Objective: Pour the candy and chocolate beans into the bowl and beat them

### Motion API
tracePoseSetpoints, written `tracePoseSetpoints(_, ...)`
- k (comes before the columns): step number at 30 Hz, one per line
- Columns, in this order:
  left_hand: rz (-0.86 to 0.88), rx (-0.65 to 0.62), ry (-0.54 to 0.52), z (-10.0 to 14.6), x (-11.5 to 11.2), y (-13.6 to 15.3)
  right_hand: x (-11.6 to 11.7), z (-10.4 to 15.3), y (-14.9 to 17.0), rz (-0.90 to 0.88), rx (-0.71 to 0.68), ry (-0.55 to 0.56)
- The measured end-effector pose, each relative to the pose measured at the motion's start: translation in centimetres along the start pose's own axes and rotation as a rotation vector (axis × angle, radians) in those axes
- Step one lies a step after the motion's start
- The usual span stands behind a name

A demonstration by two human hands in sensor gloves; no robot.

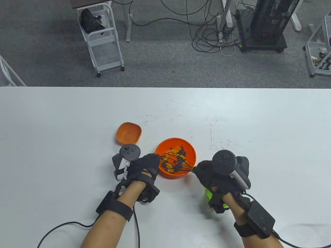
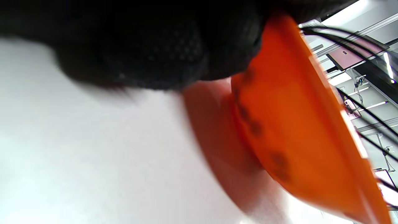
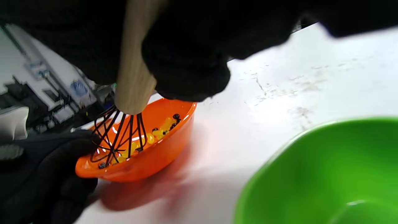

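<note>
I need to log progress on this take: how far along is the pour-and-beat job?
Pouring looks done: the small orange dish sits empty, and yellow candy and dark beans lie in the orange bowl. Beating is in hand: the right hand grips the whisk, wires in the mix, while the left hand holds the rim. Left: finish beating.

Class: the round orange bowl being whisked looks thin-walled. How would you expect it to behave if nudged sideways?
The orange bowl looks light, thin plastic on a small base, so it would probably slide or tip on the smooth table. The left hand gripping its rim suggests it needs steadying against the whisk.
</note>
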State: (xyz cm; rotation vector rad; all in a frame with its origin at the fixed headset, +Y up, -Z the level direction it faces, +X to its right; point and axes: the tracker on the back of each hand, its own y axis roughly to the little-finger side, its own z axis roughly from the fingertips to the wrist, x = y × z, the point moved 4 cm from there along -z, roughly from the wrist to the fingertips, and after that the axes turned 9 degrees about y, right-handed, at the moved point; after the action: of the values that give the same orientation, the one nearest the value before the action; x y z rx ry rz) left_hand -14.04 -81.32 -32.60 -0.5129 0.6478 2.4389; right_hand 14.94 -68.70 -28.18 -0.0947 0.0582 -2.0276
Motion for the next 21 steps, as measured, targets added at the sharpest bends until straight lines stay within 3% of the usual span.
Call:
tracePoseSetpoints(4,-0.008,0.000,-0.002,0.0,0.0,-0.1,-1.4,0.2,0.1,0.027,-0.019,-0.023)
tracePoseSetpoints(12,-0.011,-0.015,0.015,-0.1,-0.1,-0.1,-2.9,0.3,1.1,0.129,0.056,0.108)
tracePoseSetpoints(21,-0.011,-0.015,0.015,-0.1,-0.2,-0.1,-0.1,-0.4,2.8,-0.021,0.161,0.141)
